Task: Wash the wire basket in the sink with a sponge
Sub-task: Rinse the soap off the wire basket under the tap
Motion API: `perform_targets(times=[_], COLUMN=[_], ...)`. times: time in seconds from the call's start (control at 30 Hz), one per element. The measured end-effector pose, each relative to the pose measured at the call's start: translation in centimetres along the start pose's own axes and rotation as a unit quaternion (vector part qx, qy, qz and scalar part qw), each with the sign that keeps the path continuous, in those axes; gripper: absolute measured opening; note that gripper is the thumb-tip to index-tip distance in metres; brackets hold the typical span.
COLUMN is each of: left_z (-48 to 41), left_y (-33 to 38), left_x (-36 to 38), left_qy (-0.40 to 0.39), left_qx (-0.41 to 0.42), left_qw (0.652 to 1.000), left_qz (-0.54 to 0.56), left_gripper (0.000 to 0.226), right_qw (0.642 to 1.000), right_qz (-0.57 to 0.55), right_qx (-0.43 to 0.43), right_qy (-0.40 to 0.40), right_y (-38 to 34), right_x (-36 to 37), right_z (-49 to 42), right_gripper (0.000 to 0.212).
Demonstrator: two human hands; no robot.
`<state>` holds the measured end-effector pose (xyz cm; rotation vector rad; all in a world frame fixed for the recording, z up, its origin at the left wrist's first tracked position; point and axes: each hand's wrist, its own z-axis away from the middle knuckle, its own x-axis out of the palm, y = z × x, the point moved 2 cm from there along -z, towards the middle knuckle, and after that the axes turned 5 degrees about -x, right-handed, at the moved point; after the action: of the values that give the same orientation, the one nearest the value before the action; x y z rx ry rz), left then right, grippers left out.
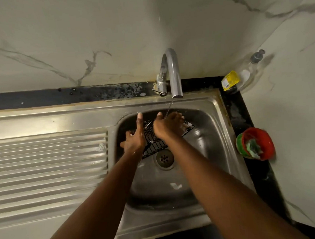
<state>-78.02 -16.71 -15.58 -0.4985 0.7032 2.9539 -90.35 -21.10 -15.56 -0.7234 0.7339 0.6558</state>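
Grip: left hand [135, 137] is flat with straight fingers, against the black wire basket [154, 146]. Right hand [169, 125] lies over it (clasping or not, I cannot tell). The basket sits in the steel sink [216, 107] below the running tap [174, 72]. Right of the tap on the black tabletop [244, 118] stands a bottle [247, 72], its yellow label unreadable. Marble wall [112, 39] rises behind the tap.

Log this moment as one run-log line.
water: running | left hand: open, at wire basket left edge | right hand: open, under faucet stream | sponge: in red bowl, not in hand
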Motion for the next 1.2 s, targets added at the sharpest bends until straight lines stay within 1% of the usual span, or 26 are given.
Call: perform_targets(times=[0.07,0.1,0.17,0.2,0.23,0.27,0.3,0.33,0.37,0.47,0.53,0.6,0.67,0.7,0.73,0.77,0.83,0.87,0.93,0.97,1.0,1.03,1.07,1.1,1.13,1.2], left_z=[0.3,0.3,0.4,0.2,0.1,0.0,-0.2,-0.3,-0.7,-1.4,-1.8,-1.9,-2.3,-2.4,-2.4,-2.5,-2.3,-2.1,-1.7,-1.6,-1.7,-1.8,-1.7,-1.7,-1.5,-1.5], left_y=[0.5,0.8,1.5,1.7,1.9,2.0,2.1,2.2,2.1,1.0,0.4,0.3,-0.2,-0.4,-0.5,-0.5,0.0,0.3,0.6,0.6,0.5,0.4,0.3,0.2,0.0,-0.6], left_x=[-0.1,0.0,0.7,1.0,1.4,1.5,1.5,1.5,1.4,0.8,0.3,-0.1,-0.3,-0.3,-0.2,-0.2,-0.1,0.0,0.3,0.2,0.3,0.5,0.6,0.6,0.6,0.4], left_qy=[-0.006,-0.01,-0.02,-0.018,-0.007,0.001,0.004,0.003,0.003,0.013,0.01,0.014,0.022,0.025,0.027,0.025,0.016,0.018,0.022,0.02,0.015,0.012,0.011,0.017,0.017,0.0], left_qx=[0.012,0.02,0.042,0.044,0.047,0.043,0.05,0.058,0.066,0.067,0.078,0.083,0.061,0.057,0.056,0.062,0.083,0.093,0.105,0.105,0.106,0.108,0.108,0.108,0.109,0.11], left_qw=[1.0,1.0,0.999,0.998,0.998,0.998,0.998,0.998,0.997,0.998,0.997,0.996,0.996,0.995,0.995,0.994,0.993,0.992,0.992,0.992,0.993,0.993,0.993,0.993,0.993,0.993], left_qz=[-0.004,-0.008,-0.019,-0.03,-0.04,-0.045,-0.04,-0.033,-0.026,-0.016,0.015,0.034,0.065,0.077,0.083,0.088,0.088,0.081,0.067,0.062,0.055,0.051,0.049,0.044,0.039,0.051], left_gripper=[0.133,0.135,0.142,0.145,0.146,0.145,0.144,0.142,0.138,0.12,0.116,0.122,0.135,0.141,0.144,0.146,0.141,0.137,0.137,0.139,0.137,0.132,0.125,0.119,0.116,0.117], right_qw=[0.998,0.997,0.995,0.994,0.993,0.992,0.994,0.996,0.997,0.994,0.986,0.963,0.921,0.903,0.898,0.91,0.947,0.957,0.97,0.98,0.99,0.996,0.996,0.995,0.995,0.997], right_qz=[-0.01,-0.026,-0.074,-0.082,-0.083,-0.088,-0.081,-0.07,-0.052,-0.03,-0.004,0.007,0.006,0.007,0.011,0.012,-0.02,-0.04,-0.062,-0.067,-0.074,-0.077,-0.079,-0.08,-0.078,-0.046], right_qx=[0.062,0.073,0.063,0.063,0.061,0.064,0.061,0.052,0.033,-0.061,-0.152,-0.263,-0.386,-0.425,-0.437,-0.412,-0.319,-0.285,-0.232,-0.184,-0.11,-0.032,0.02,0.044,0.05,0.033], right_qy=[0.001,-0.004,-0.028,-0.046,-0.057,-0.056,-0.041,-0.032,-0.035,-0.084,-0.072,-0.053,-0.061,-0.056,-0.044,-0.033,-0.025,-0.032,-0.043,-0.042,-0.036,-0.029,-0.031,-0.037,-0.044,-0.056], right_y=[1.7,2.1,1.9,1.9,1.9,2.1,2.3,2.1,1.7,-0.1,-0.7,0.1,2.5,4.1,5.8,7.6,10.5,11.3,11.3,10.7,10.2,9.8,9.2,8.4,7.9,7.1], right_x=[-1.1,-1.5,-2.5,-2.7,-2.9,-2.8,-2.3,-2.1,-1.8,-0.6,0.6,1.1,1.0,0.7,0.4,0.0,-0.5,-0.3,0.2,0.3,0.3,0.2,0.1,-0.1,-0.2,-0.5], right_z=[-2.7,-3.8,-4.8,-5.0,-5.0,-4.7,-4.7,-4.1,-3.5,-0.7,0.5,0.9,0.9,0.3,-0.9,-2.5,-5.1,-5.9,-6.2,-6.0,-5.8,-5.8,-5.9,-5.9,-5.9,-5.7], right_gripper=[0.086,0.08,0.06,0.054,0.053,0.057,0.066,0.075,0.078,0.073,0.068,0.067,0.068,0.067,0.066,0.064,0.063,0.063,0.064,0.068,0.074,0.08,0.085,0.088,0.091,0.094])
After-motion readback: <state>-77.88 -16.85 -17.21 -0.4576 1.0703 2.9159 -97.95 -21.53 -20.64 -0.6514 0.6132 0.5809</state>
